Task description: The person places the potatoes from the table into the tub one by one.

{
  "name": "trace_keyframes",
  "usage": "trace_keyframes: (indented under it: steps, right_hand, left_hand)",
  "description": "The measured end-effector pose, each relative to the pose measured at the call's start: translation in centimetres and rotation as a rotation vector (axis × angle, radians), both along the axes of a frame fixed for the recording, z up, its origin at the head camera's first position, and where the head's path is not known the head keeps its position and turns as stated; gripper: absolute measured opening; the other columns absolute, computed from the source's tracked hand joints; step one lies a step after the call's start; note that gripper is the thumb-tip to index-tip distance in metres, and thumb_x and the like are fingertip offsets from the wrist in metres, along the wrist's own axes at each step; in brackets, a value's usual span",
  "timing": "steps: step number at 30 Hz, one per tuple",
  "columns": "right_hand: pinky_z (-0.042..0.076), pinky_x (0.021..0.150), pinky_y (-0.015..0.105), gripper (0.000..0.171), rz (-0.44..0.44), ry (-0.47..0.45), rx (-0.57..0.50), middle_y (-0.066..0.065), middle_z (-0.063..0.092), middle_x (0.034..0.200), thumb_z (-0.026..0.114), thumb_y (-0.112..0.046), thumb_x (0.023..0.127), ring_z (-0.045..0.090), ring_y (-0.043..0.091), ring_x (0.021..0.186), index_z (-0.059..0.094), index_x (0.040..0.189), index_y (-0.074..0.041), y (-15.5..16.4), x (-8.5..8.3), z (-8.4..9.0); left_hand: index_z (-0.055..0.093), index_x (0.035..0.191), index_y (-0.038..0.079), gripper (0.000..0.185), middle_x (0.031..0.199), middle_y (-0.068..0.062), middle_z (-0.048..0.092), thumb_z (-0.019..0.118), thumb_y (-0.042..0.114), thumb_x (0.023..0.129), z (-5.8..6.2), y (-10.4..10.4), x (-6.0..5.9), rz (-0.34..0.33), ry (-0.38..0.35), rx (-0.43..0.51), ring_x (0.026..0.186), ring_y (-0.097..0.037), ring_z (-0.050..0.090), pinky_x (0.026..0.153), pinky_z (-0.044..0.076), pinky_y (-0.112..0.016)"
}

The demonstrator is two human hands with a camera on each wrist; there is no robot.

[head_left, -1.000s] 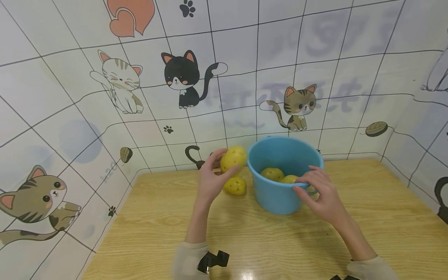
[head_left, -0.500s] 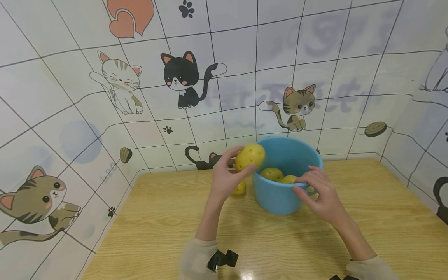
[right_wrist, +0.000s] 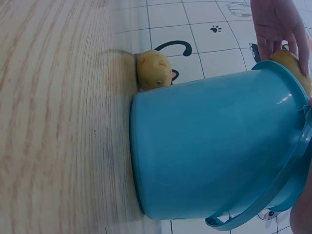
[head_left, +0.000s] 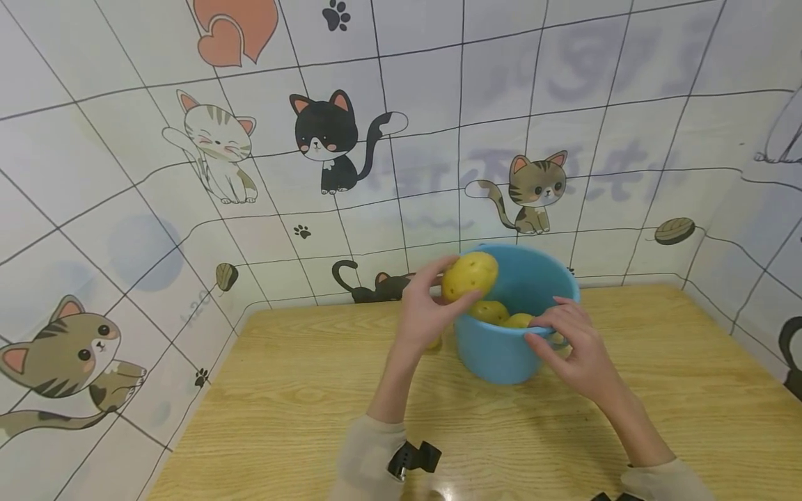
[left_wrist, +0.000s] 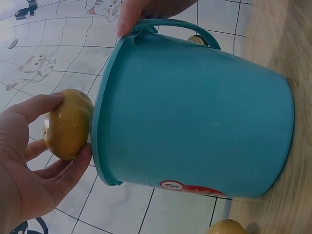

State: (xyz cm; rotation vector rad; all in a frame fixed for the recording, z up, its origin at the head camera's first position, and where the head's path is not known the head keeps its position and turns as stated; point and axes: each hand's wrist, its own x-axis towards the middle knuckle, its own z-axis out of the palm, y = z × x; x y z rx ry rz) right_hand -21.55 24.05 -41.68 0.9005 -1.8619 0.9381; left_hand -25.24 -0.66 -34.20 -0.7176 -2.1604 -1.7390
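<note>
Hovering over the near-left rim of the blue bucket, a yellow potato is being gripped by the left hand, fingers curled round it; two more potatoes are lying inside, the right hand is pinching the bucket's rim, and another potato is sitting on the wooden table just beside the bucket

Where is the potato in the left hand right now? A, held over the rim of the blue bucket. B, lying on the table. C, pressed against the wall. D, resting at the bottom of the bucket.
A: the left hand grips the potato just above the blue bucket rim.
</note>
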Motion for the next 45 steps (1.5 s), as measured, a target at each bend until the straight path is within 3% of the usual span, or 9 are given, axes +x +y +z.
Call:
trace_keyframes:
  steps: [8, 15, 19, 24, 31, 40, 45]
  right_hand:
    - [0.030, 0.114, 0.041, 0.037, 0.003, 0.007, 0.003, -0.001, 0.064, 0.083, 0.060, -0.043, 0.101, 0.056, 0.013, 0.083, 0.069, 0.089, -0.009, 0.0, 0.1, 0.1]
    - [0.031, 0.113, 0.041, 0.039, 0.007, 0.035, -0.004, 0.001, 0.064, 0.082, 0.060, -0.042, 0.102, 0.056, 0.015, 0.084, 0.069, 0.087, -0.007, 0.0, 0.0, 0.2]
    - [0.030, 0.113, 0.041, 0.039, 0.004, 0.034, -0.004, 0.001, 0.064, 0.082, 0.059, -0.043, 0.102, 0.055, 0.016, 0.084, 0.069, 0.087, -0.007, 0.0, 0.0, 0.2]
    - [0.030, 0.114, 0.040, 0.039, -0.005, 0.029, 0.000, 0.001, 0.064, 0.082, 0.059, -0.043, 0.102, 0.056, 0.016, 0.083, 0.069, 0.088, -0.007, -0.1, 0.1, 0.2]
    - [0.030, 0.114, 0.040, 0.039, -0.005, 0.025, 0.005, 0.000, 0.064, 0.082, 0.059, -0.043, 0.102, 0.056, 0.016, 0.082, 0.069, 0.088, -0.008, -0.1, 0.0, 0.2]
    - [0.029, 0.114, 0.041, 0.036, -0.002, 0.011, 0.009, -0.001, 0.064, 0.083, 0.059, -0.042, 0.102, 0.056, 0.015, 0.083, 0.069, 0.090, -0.009, 0.0, 0.0, 0.1]
    - [0.029, 0.114, 0.041, 0.036, -0.007, 0.002, 0.007, -0.001, 0.064, 0.083, 0.060, -0.042, 0.102, 0.056, 0.016, 0.083, 0.069, 0.090, -0.009, 0.0, 0.0, 0.0]
  left_hand:
    - [0.062, 0.136, 0.010, 0.059, 0.130, -0.004, 0.062, 0.085, 0.022, 0.082, 0.2, 1.2, 0.0, -0.011, 0.045, -0.043, 0.111, -0.017, 0.059, 0.080, 0.058, -0.029]
    - [0.058, 0.140, 0.007, 0.060, 0.138, -0.013, 0.056, 0.082, 0.017, 0.086, 0.1, 1.7, 0.1, -0.048, 0.017, -0.015, 0.116, -0.027, 0.058, 0.080, 0.058, -0.025]
    - [0.057, 0.139, 0.003, 0.055, 0.137, -0.017, 0.055, 0.078, 0.011, 0.089, 0.0, 1.9, 0.2, -0.081, 0.018, 0.006, 0.117, -0.031, 0.058, 0.083, 0.059, -0.029]
    - [0.065, 0.130, 0.003, 0.043, 0.126, -0.013, 0.062, 0.077, 0.012, 0.089, -0.1, 2.0, 0.2, -0.035, 0.077, -0.038, 0.109, -0.025, 0.061, 0.085, 0.058, -0.033]
    - [0.067, 0.123, -0.001, 0.036, 0.122, -0.014, 0.066, 0.075, 0.007, 0.089, -0.4, 1.2, 0.3, -0.008, 0.158, 0.001, 0.106, -0.028, 0.064, 0.086, 0.059, -0.043]
    - [0.067, 0.125, 0.003, 0.037, 0.124, -0.013, 0.066, 0.077, 0.009, 0.089, -1.3, -0.6, 0.2, -0.008, 0.110, 0.062, 0.110, -0.029, 0.063, 0.089, 0.057, -0.050]
    - [0.067, 0.126, 0.004, 0.038, 0.122, -0.017, 0.064, 0.077, 0.010, 0.089, -2.0, -1.5, 0.0, -0.001, 0.094, 0.089, 0.110, -0.037, 0.062, 0.090, 0.056, -0.052]
